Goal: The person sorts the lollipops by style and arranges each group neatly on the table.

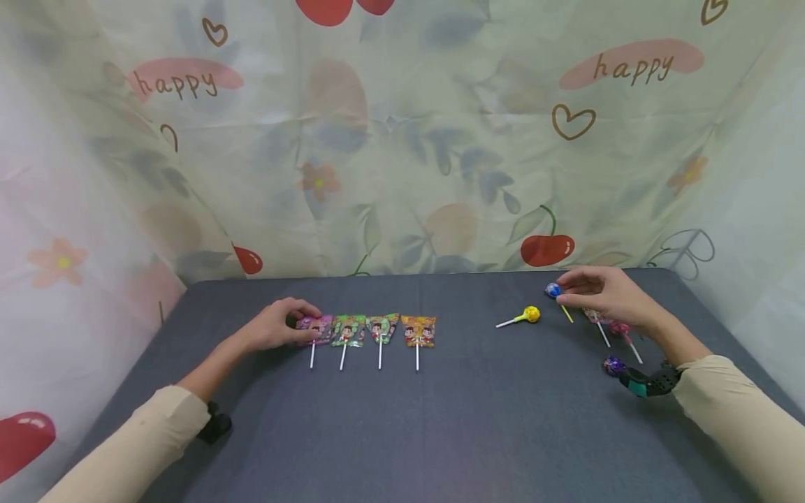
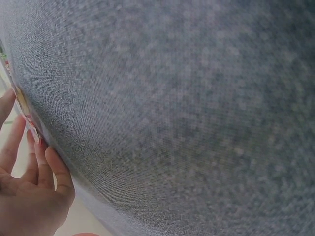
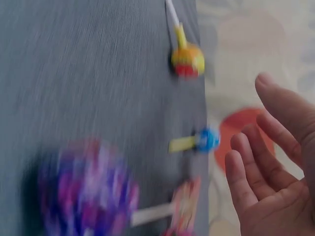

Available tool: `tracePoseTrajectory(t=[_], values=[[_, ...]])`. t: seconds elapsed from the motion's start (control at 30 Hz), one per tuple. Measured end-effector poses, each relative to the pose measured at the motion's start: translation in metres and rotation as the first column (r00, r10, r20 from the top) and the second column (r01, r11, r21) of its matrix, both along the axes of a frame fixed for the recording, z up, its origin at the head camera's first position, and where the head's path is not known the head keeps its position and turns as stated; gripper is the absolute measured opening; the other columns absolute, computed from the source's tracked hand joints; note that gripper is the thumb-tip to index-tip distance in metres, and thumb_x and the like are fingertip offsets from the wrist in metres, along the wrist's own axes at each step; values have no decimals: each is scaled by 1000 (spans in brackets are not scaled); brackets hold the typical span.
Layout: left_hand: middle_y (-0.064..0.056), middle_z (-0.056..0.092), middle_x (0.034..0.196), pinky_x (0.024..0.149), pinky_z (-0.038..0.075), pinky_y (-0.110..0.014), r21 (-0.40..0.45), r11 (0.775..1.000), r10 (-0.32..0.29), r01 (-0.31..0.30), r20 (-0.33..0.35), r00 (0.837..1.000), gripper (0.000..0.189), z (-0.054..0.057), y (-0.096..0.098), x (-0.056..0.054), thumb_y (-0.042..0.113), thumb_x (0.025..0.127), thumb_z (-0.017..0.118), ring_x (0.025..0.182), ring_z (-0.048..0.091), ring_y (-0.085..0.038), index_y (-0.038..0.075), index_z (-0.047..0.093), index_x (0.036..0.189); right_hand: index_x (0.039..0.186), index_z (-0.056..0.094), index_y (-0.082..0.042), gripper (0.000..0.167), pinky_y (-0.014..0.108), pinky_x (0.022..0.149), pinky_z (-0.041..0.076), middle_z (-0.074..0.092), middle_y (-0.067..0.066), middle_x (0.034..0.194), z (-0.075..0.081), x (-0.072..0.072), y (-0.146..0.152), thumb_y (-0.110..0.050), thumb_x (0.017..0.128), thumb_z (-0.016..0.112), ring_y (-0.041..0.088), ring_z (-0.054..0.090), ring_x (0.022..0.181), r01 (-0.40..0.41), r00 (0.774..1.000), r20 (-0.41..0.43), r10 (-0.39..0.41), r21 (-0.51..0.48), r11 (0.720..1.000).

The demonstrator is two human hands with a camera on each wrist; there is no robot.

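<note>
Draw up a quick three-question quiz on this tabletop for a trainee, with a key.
1. Which shiny, flat-wrapped lollipop with a white stick does the left hand touch?
2. True or false: the round, yellow-wrapped lollipop is in the right hand.
3. Count: in the head view, how many flat-wrapped lollipops form the row beside the left hand?

Key:
1. The purple-pink one, at the row's left end.
2. False; it lies on the dark grey tabletop, apart from that hand.
3. Four.

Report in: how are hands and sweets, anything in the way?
Left hand touching pink lollipop. Right hand open beside blue lollipop. Possible snag: neighbouring green lollipop.
</note>
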State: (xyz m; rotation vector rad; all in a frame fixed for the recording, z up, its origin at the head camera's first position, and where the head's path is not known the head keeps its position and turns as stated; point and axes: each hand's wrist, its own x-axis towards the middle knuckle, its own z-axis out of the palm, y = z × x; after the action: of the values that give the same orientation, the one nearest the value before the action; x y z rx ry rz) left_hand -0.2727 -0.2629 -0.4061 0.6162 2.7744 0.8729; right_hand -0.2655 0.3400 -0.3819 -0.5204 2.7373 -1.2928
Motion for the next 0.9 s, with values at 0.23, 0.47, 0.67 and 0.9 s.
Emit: tracePoseTrajectory(t=[0.23,0.47,0.67,0.9], values=[[-12,62,115,89,43,-50,0,1000,-2,2,-17,1000,41,0,-1,2,30,90,80,105,55,-31,6,70,123,133,61,1,49,31,79,55,66,20,125,-6,3,37,-25,94,76,9,65,104,39,999,27,-40,33,999],[-12,62,117,90,43,-50,1,1000,4,-4,-11,1000,41,0,1,2,30,91,79,106,55,-31,6,70,123,133,61,2,51,22,81,50,62,23,129,-8,2,56,-25,93,78,20,64,113,35,999,-3,-35,72,997],[-13,61,117,90,42,-51,0,1000,5,-5,-10,1000,40,1,1,2,28,91,79,106,54,-32,6,69,123,135,58,4,54,18,83,48,59,26,133,-11,0,62,-22,93,78,18,62,117,27,1000,6,-28,71,997],[-12,61,117,90,42,-51,-1,1000,12,-12,2,1000,40,1,1,2,29,92,79,107,54,-32,7,69,123,135,58,6,54,15,83,46,58,27,133,-11,-6,65,-17,92,79,28,59,121,44,999,5,-44,88,995]])
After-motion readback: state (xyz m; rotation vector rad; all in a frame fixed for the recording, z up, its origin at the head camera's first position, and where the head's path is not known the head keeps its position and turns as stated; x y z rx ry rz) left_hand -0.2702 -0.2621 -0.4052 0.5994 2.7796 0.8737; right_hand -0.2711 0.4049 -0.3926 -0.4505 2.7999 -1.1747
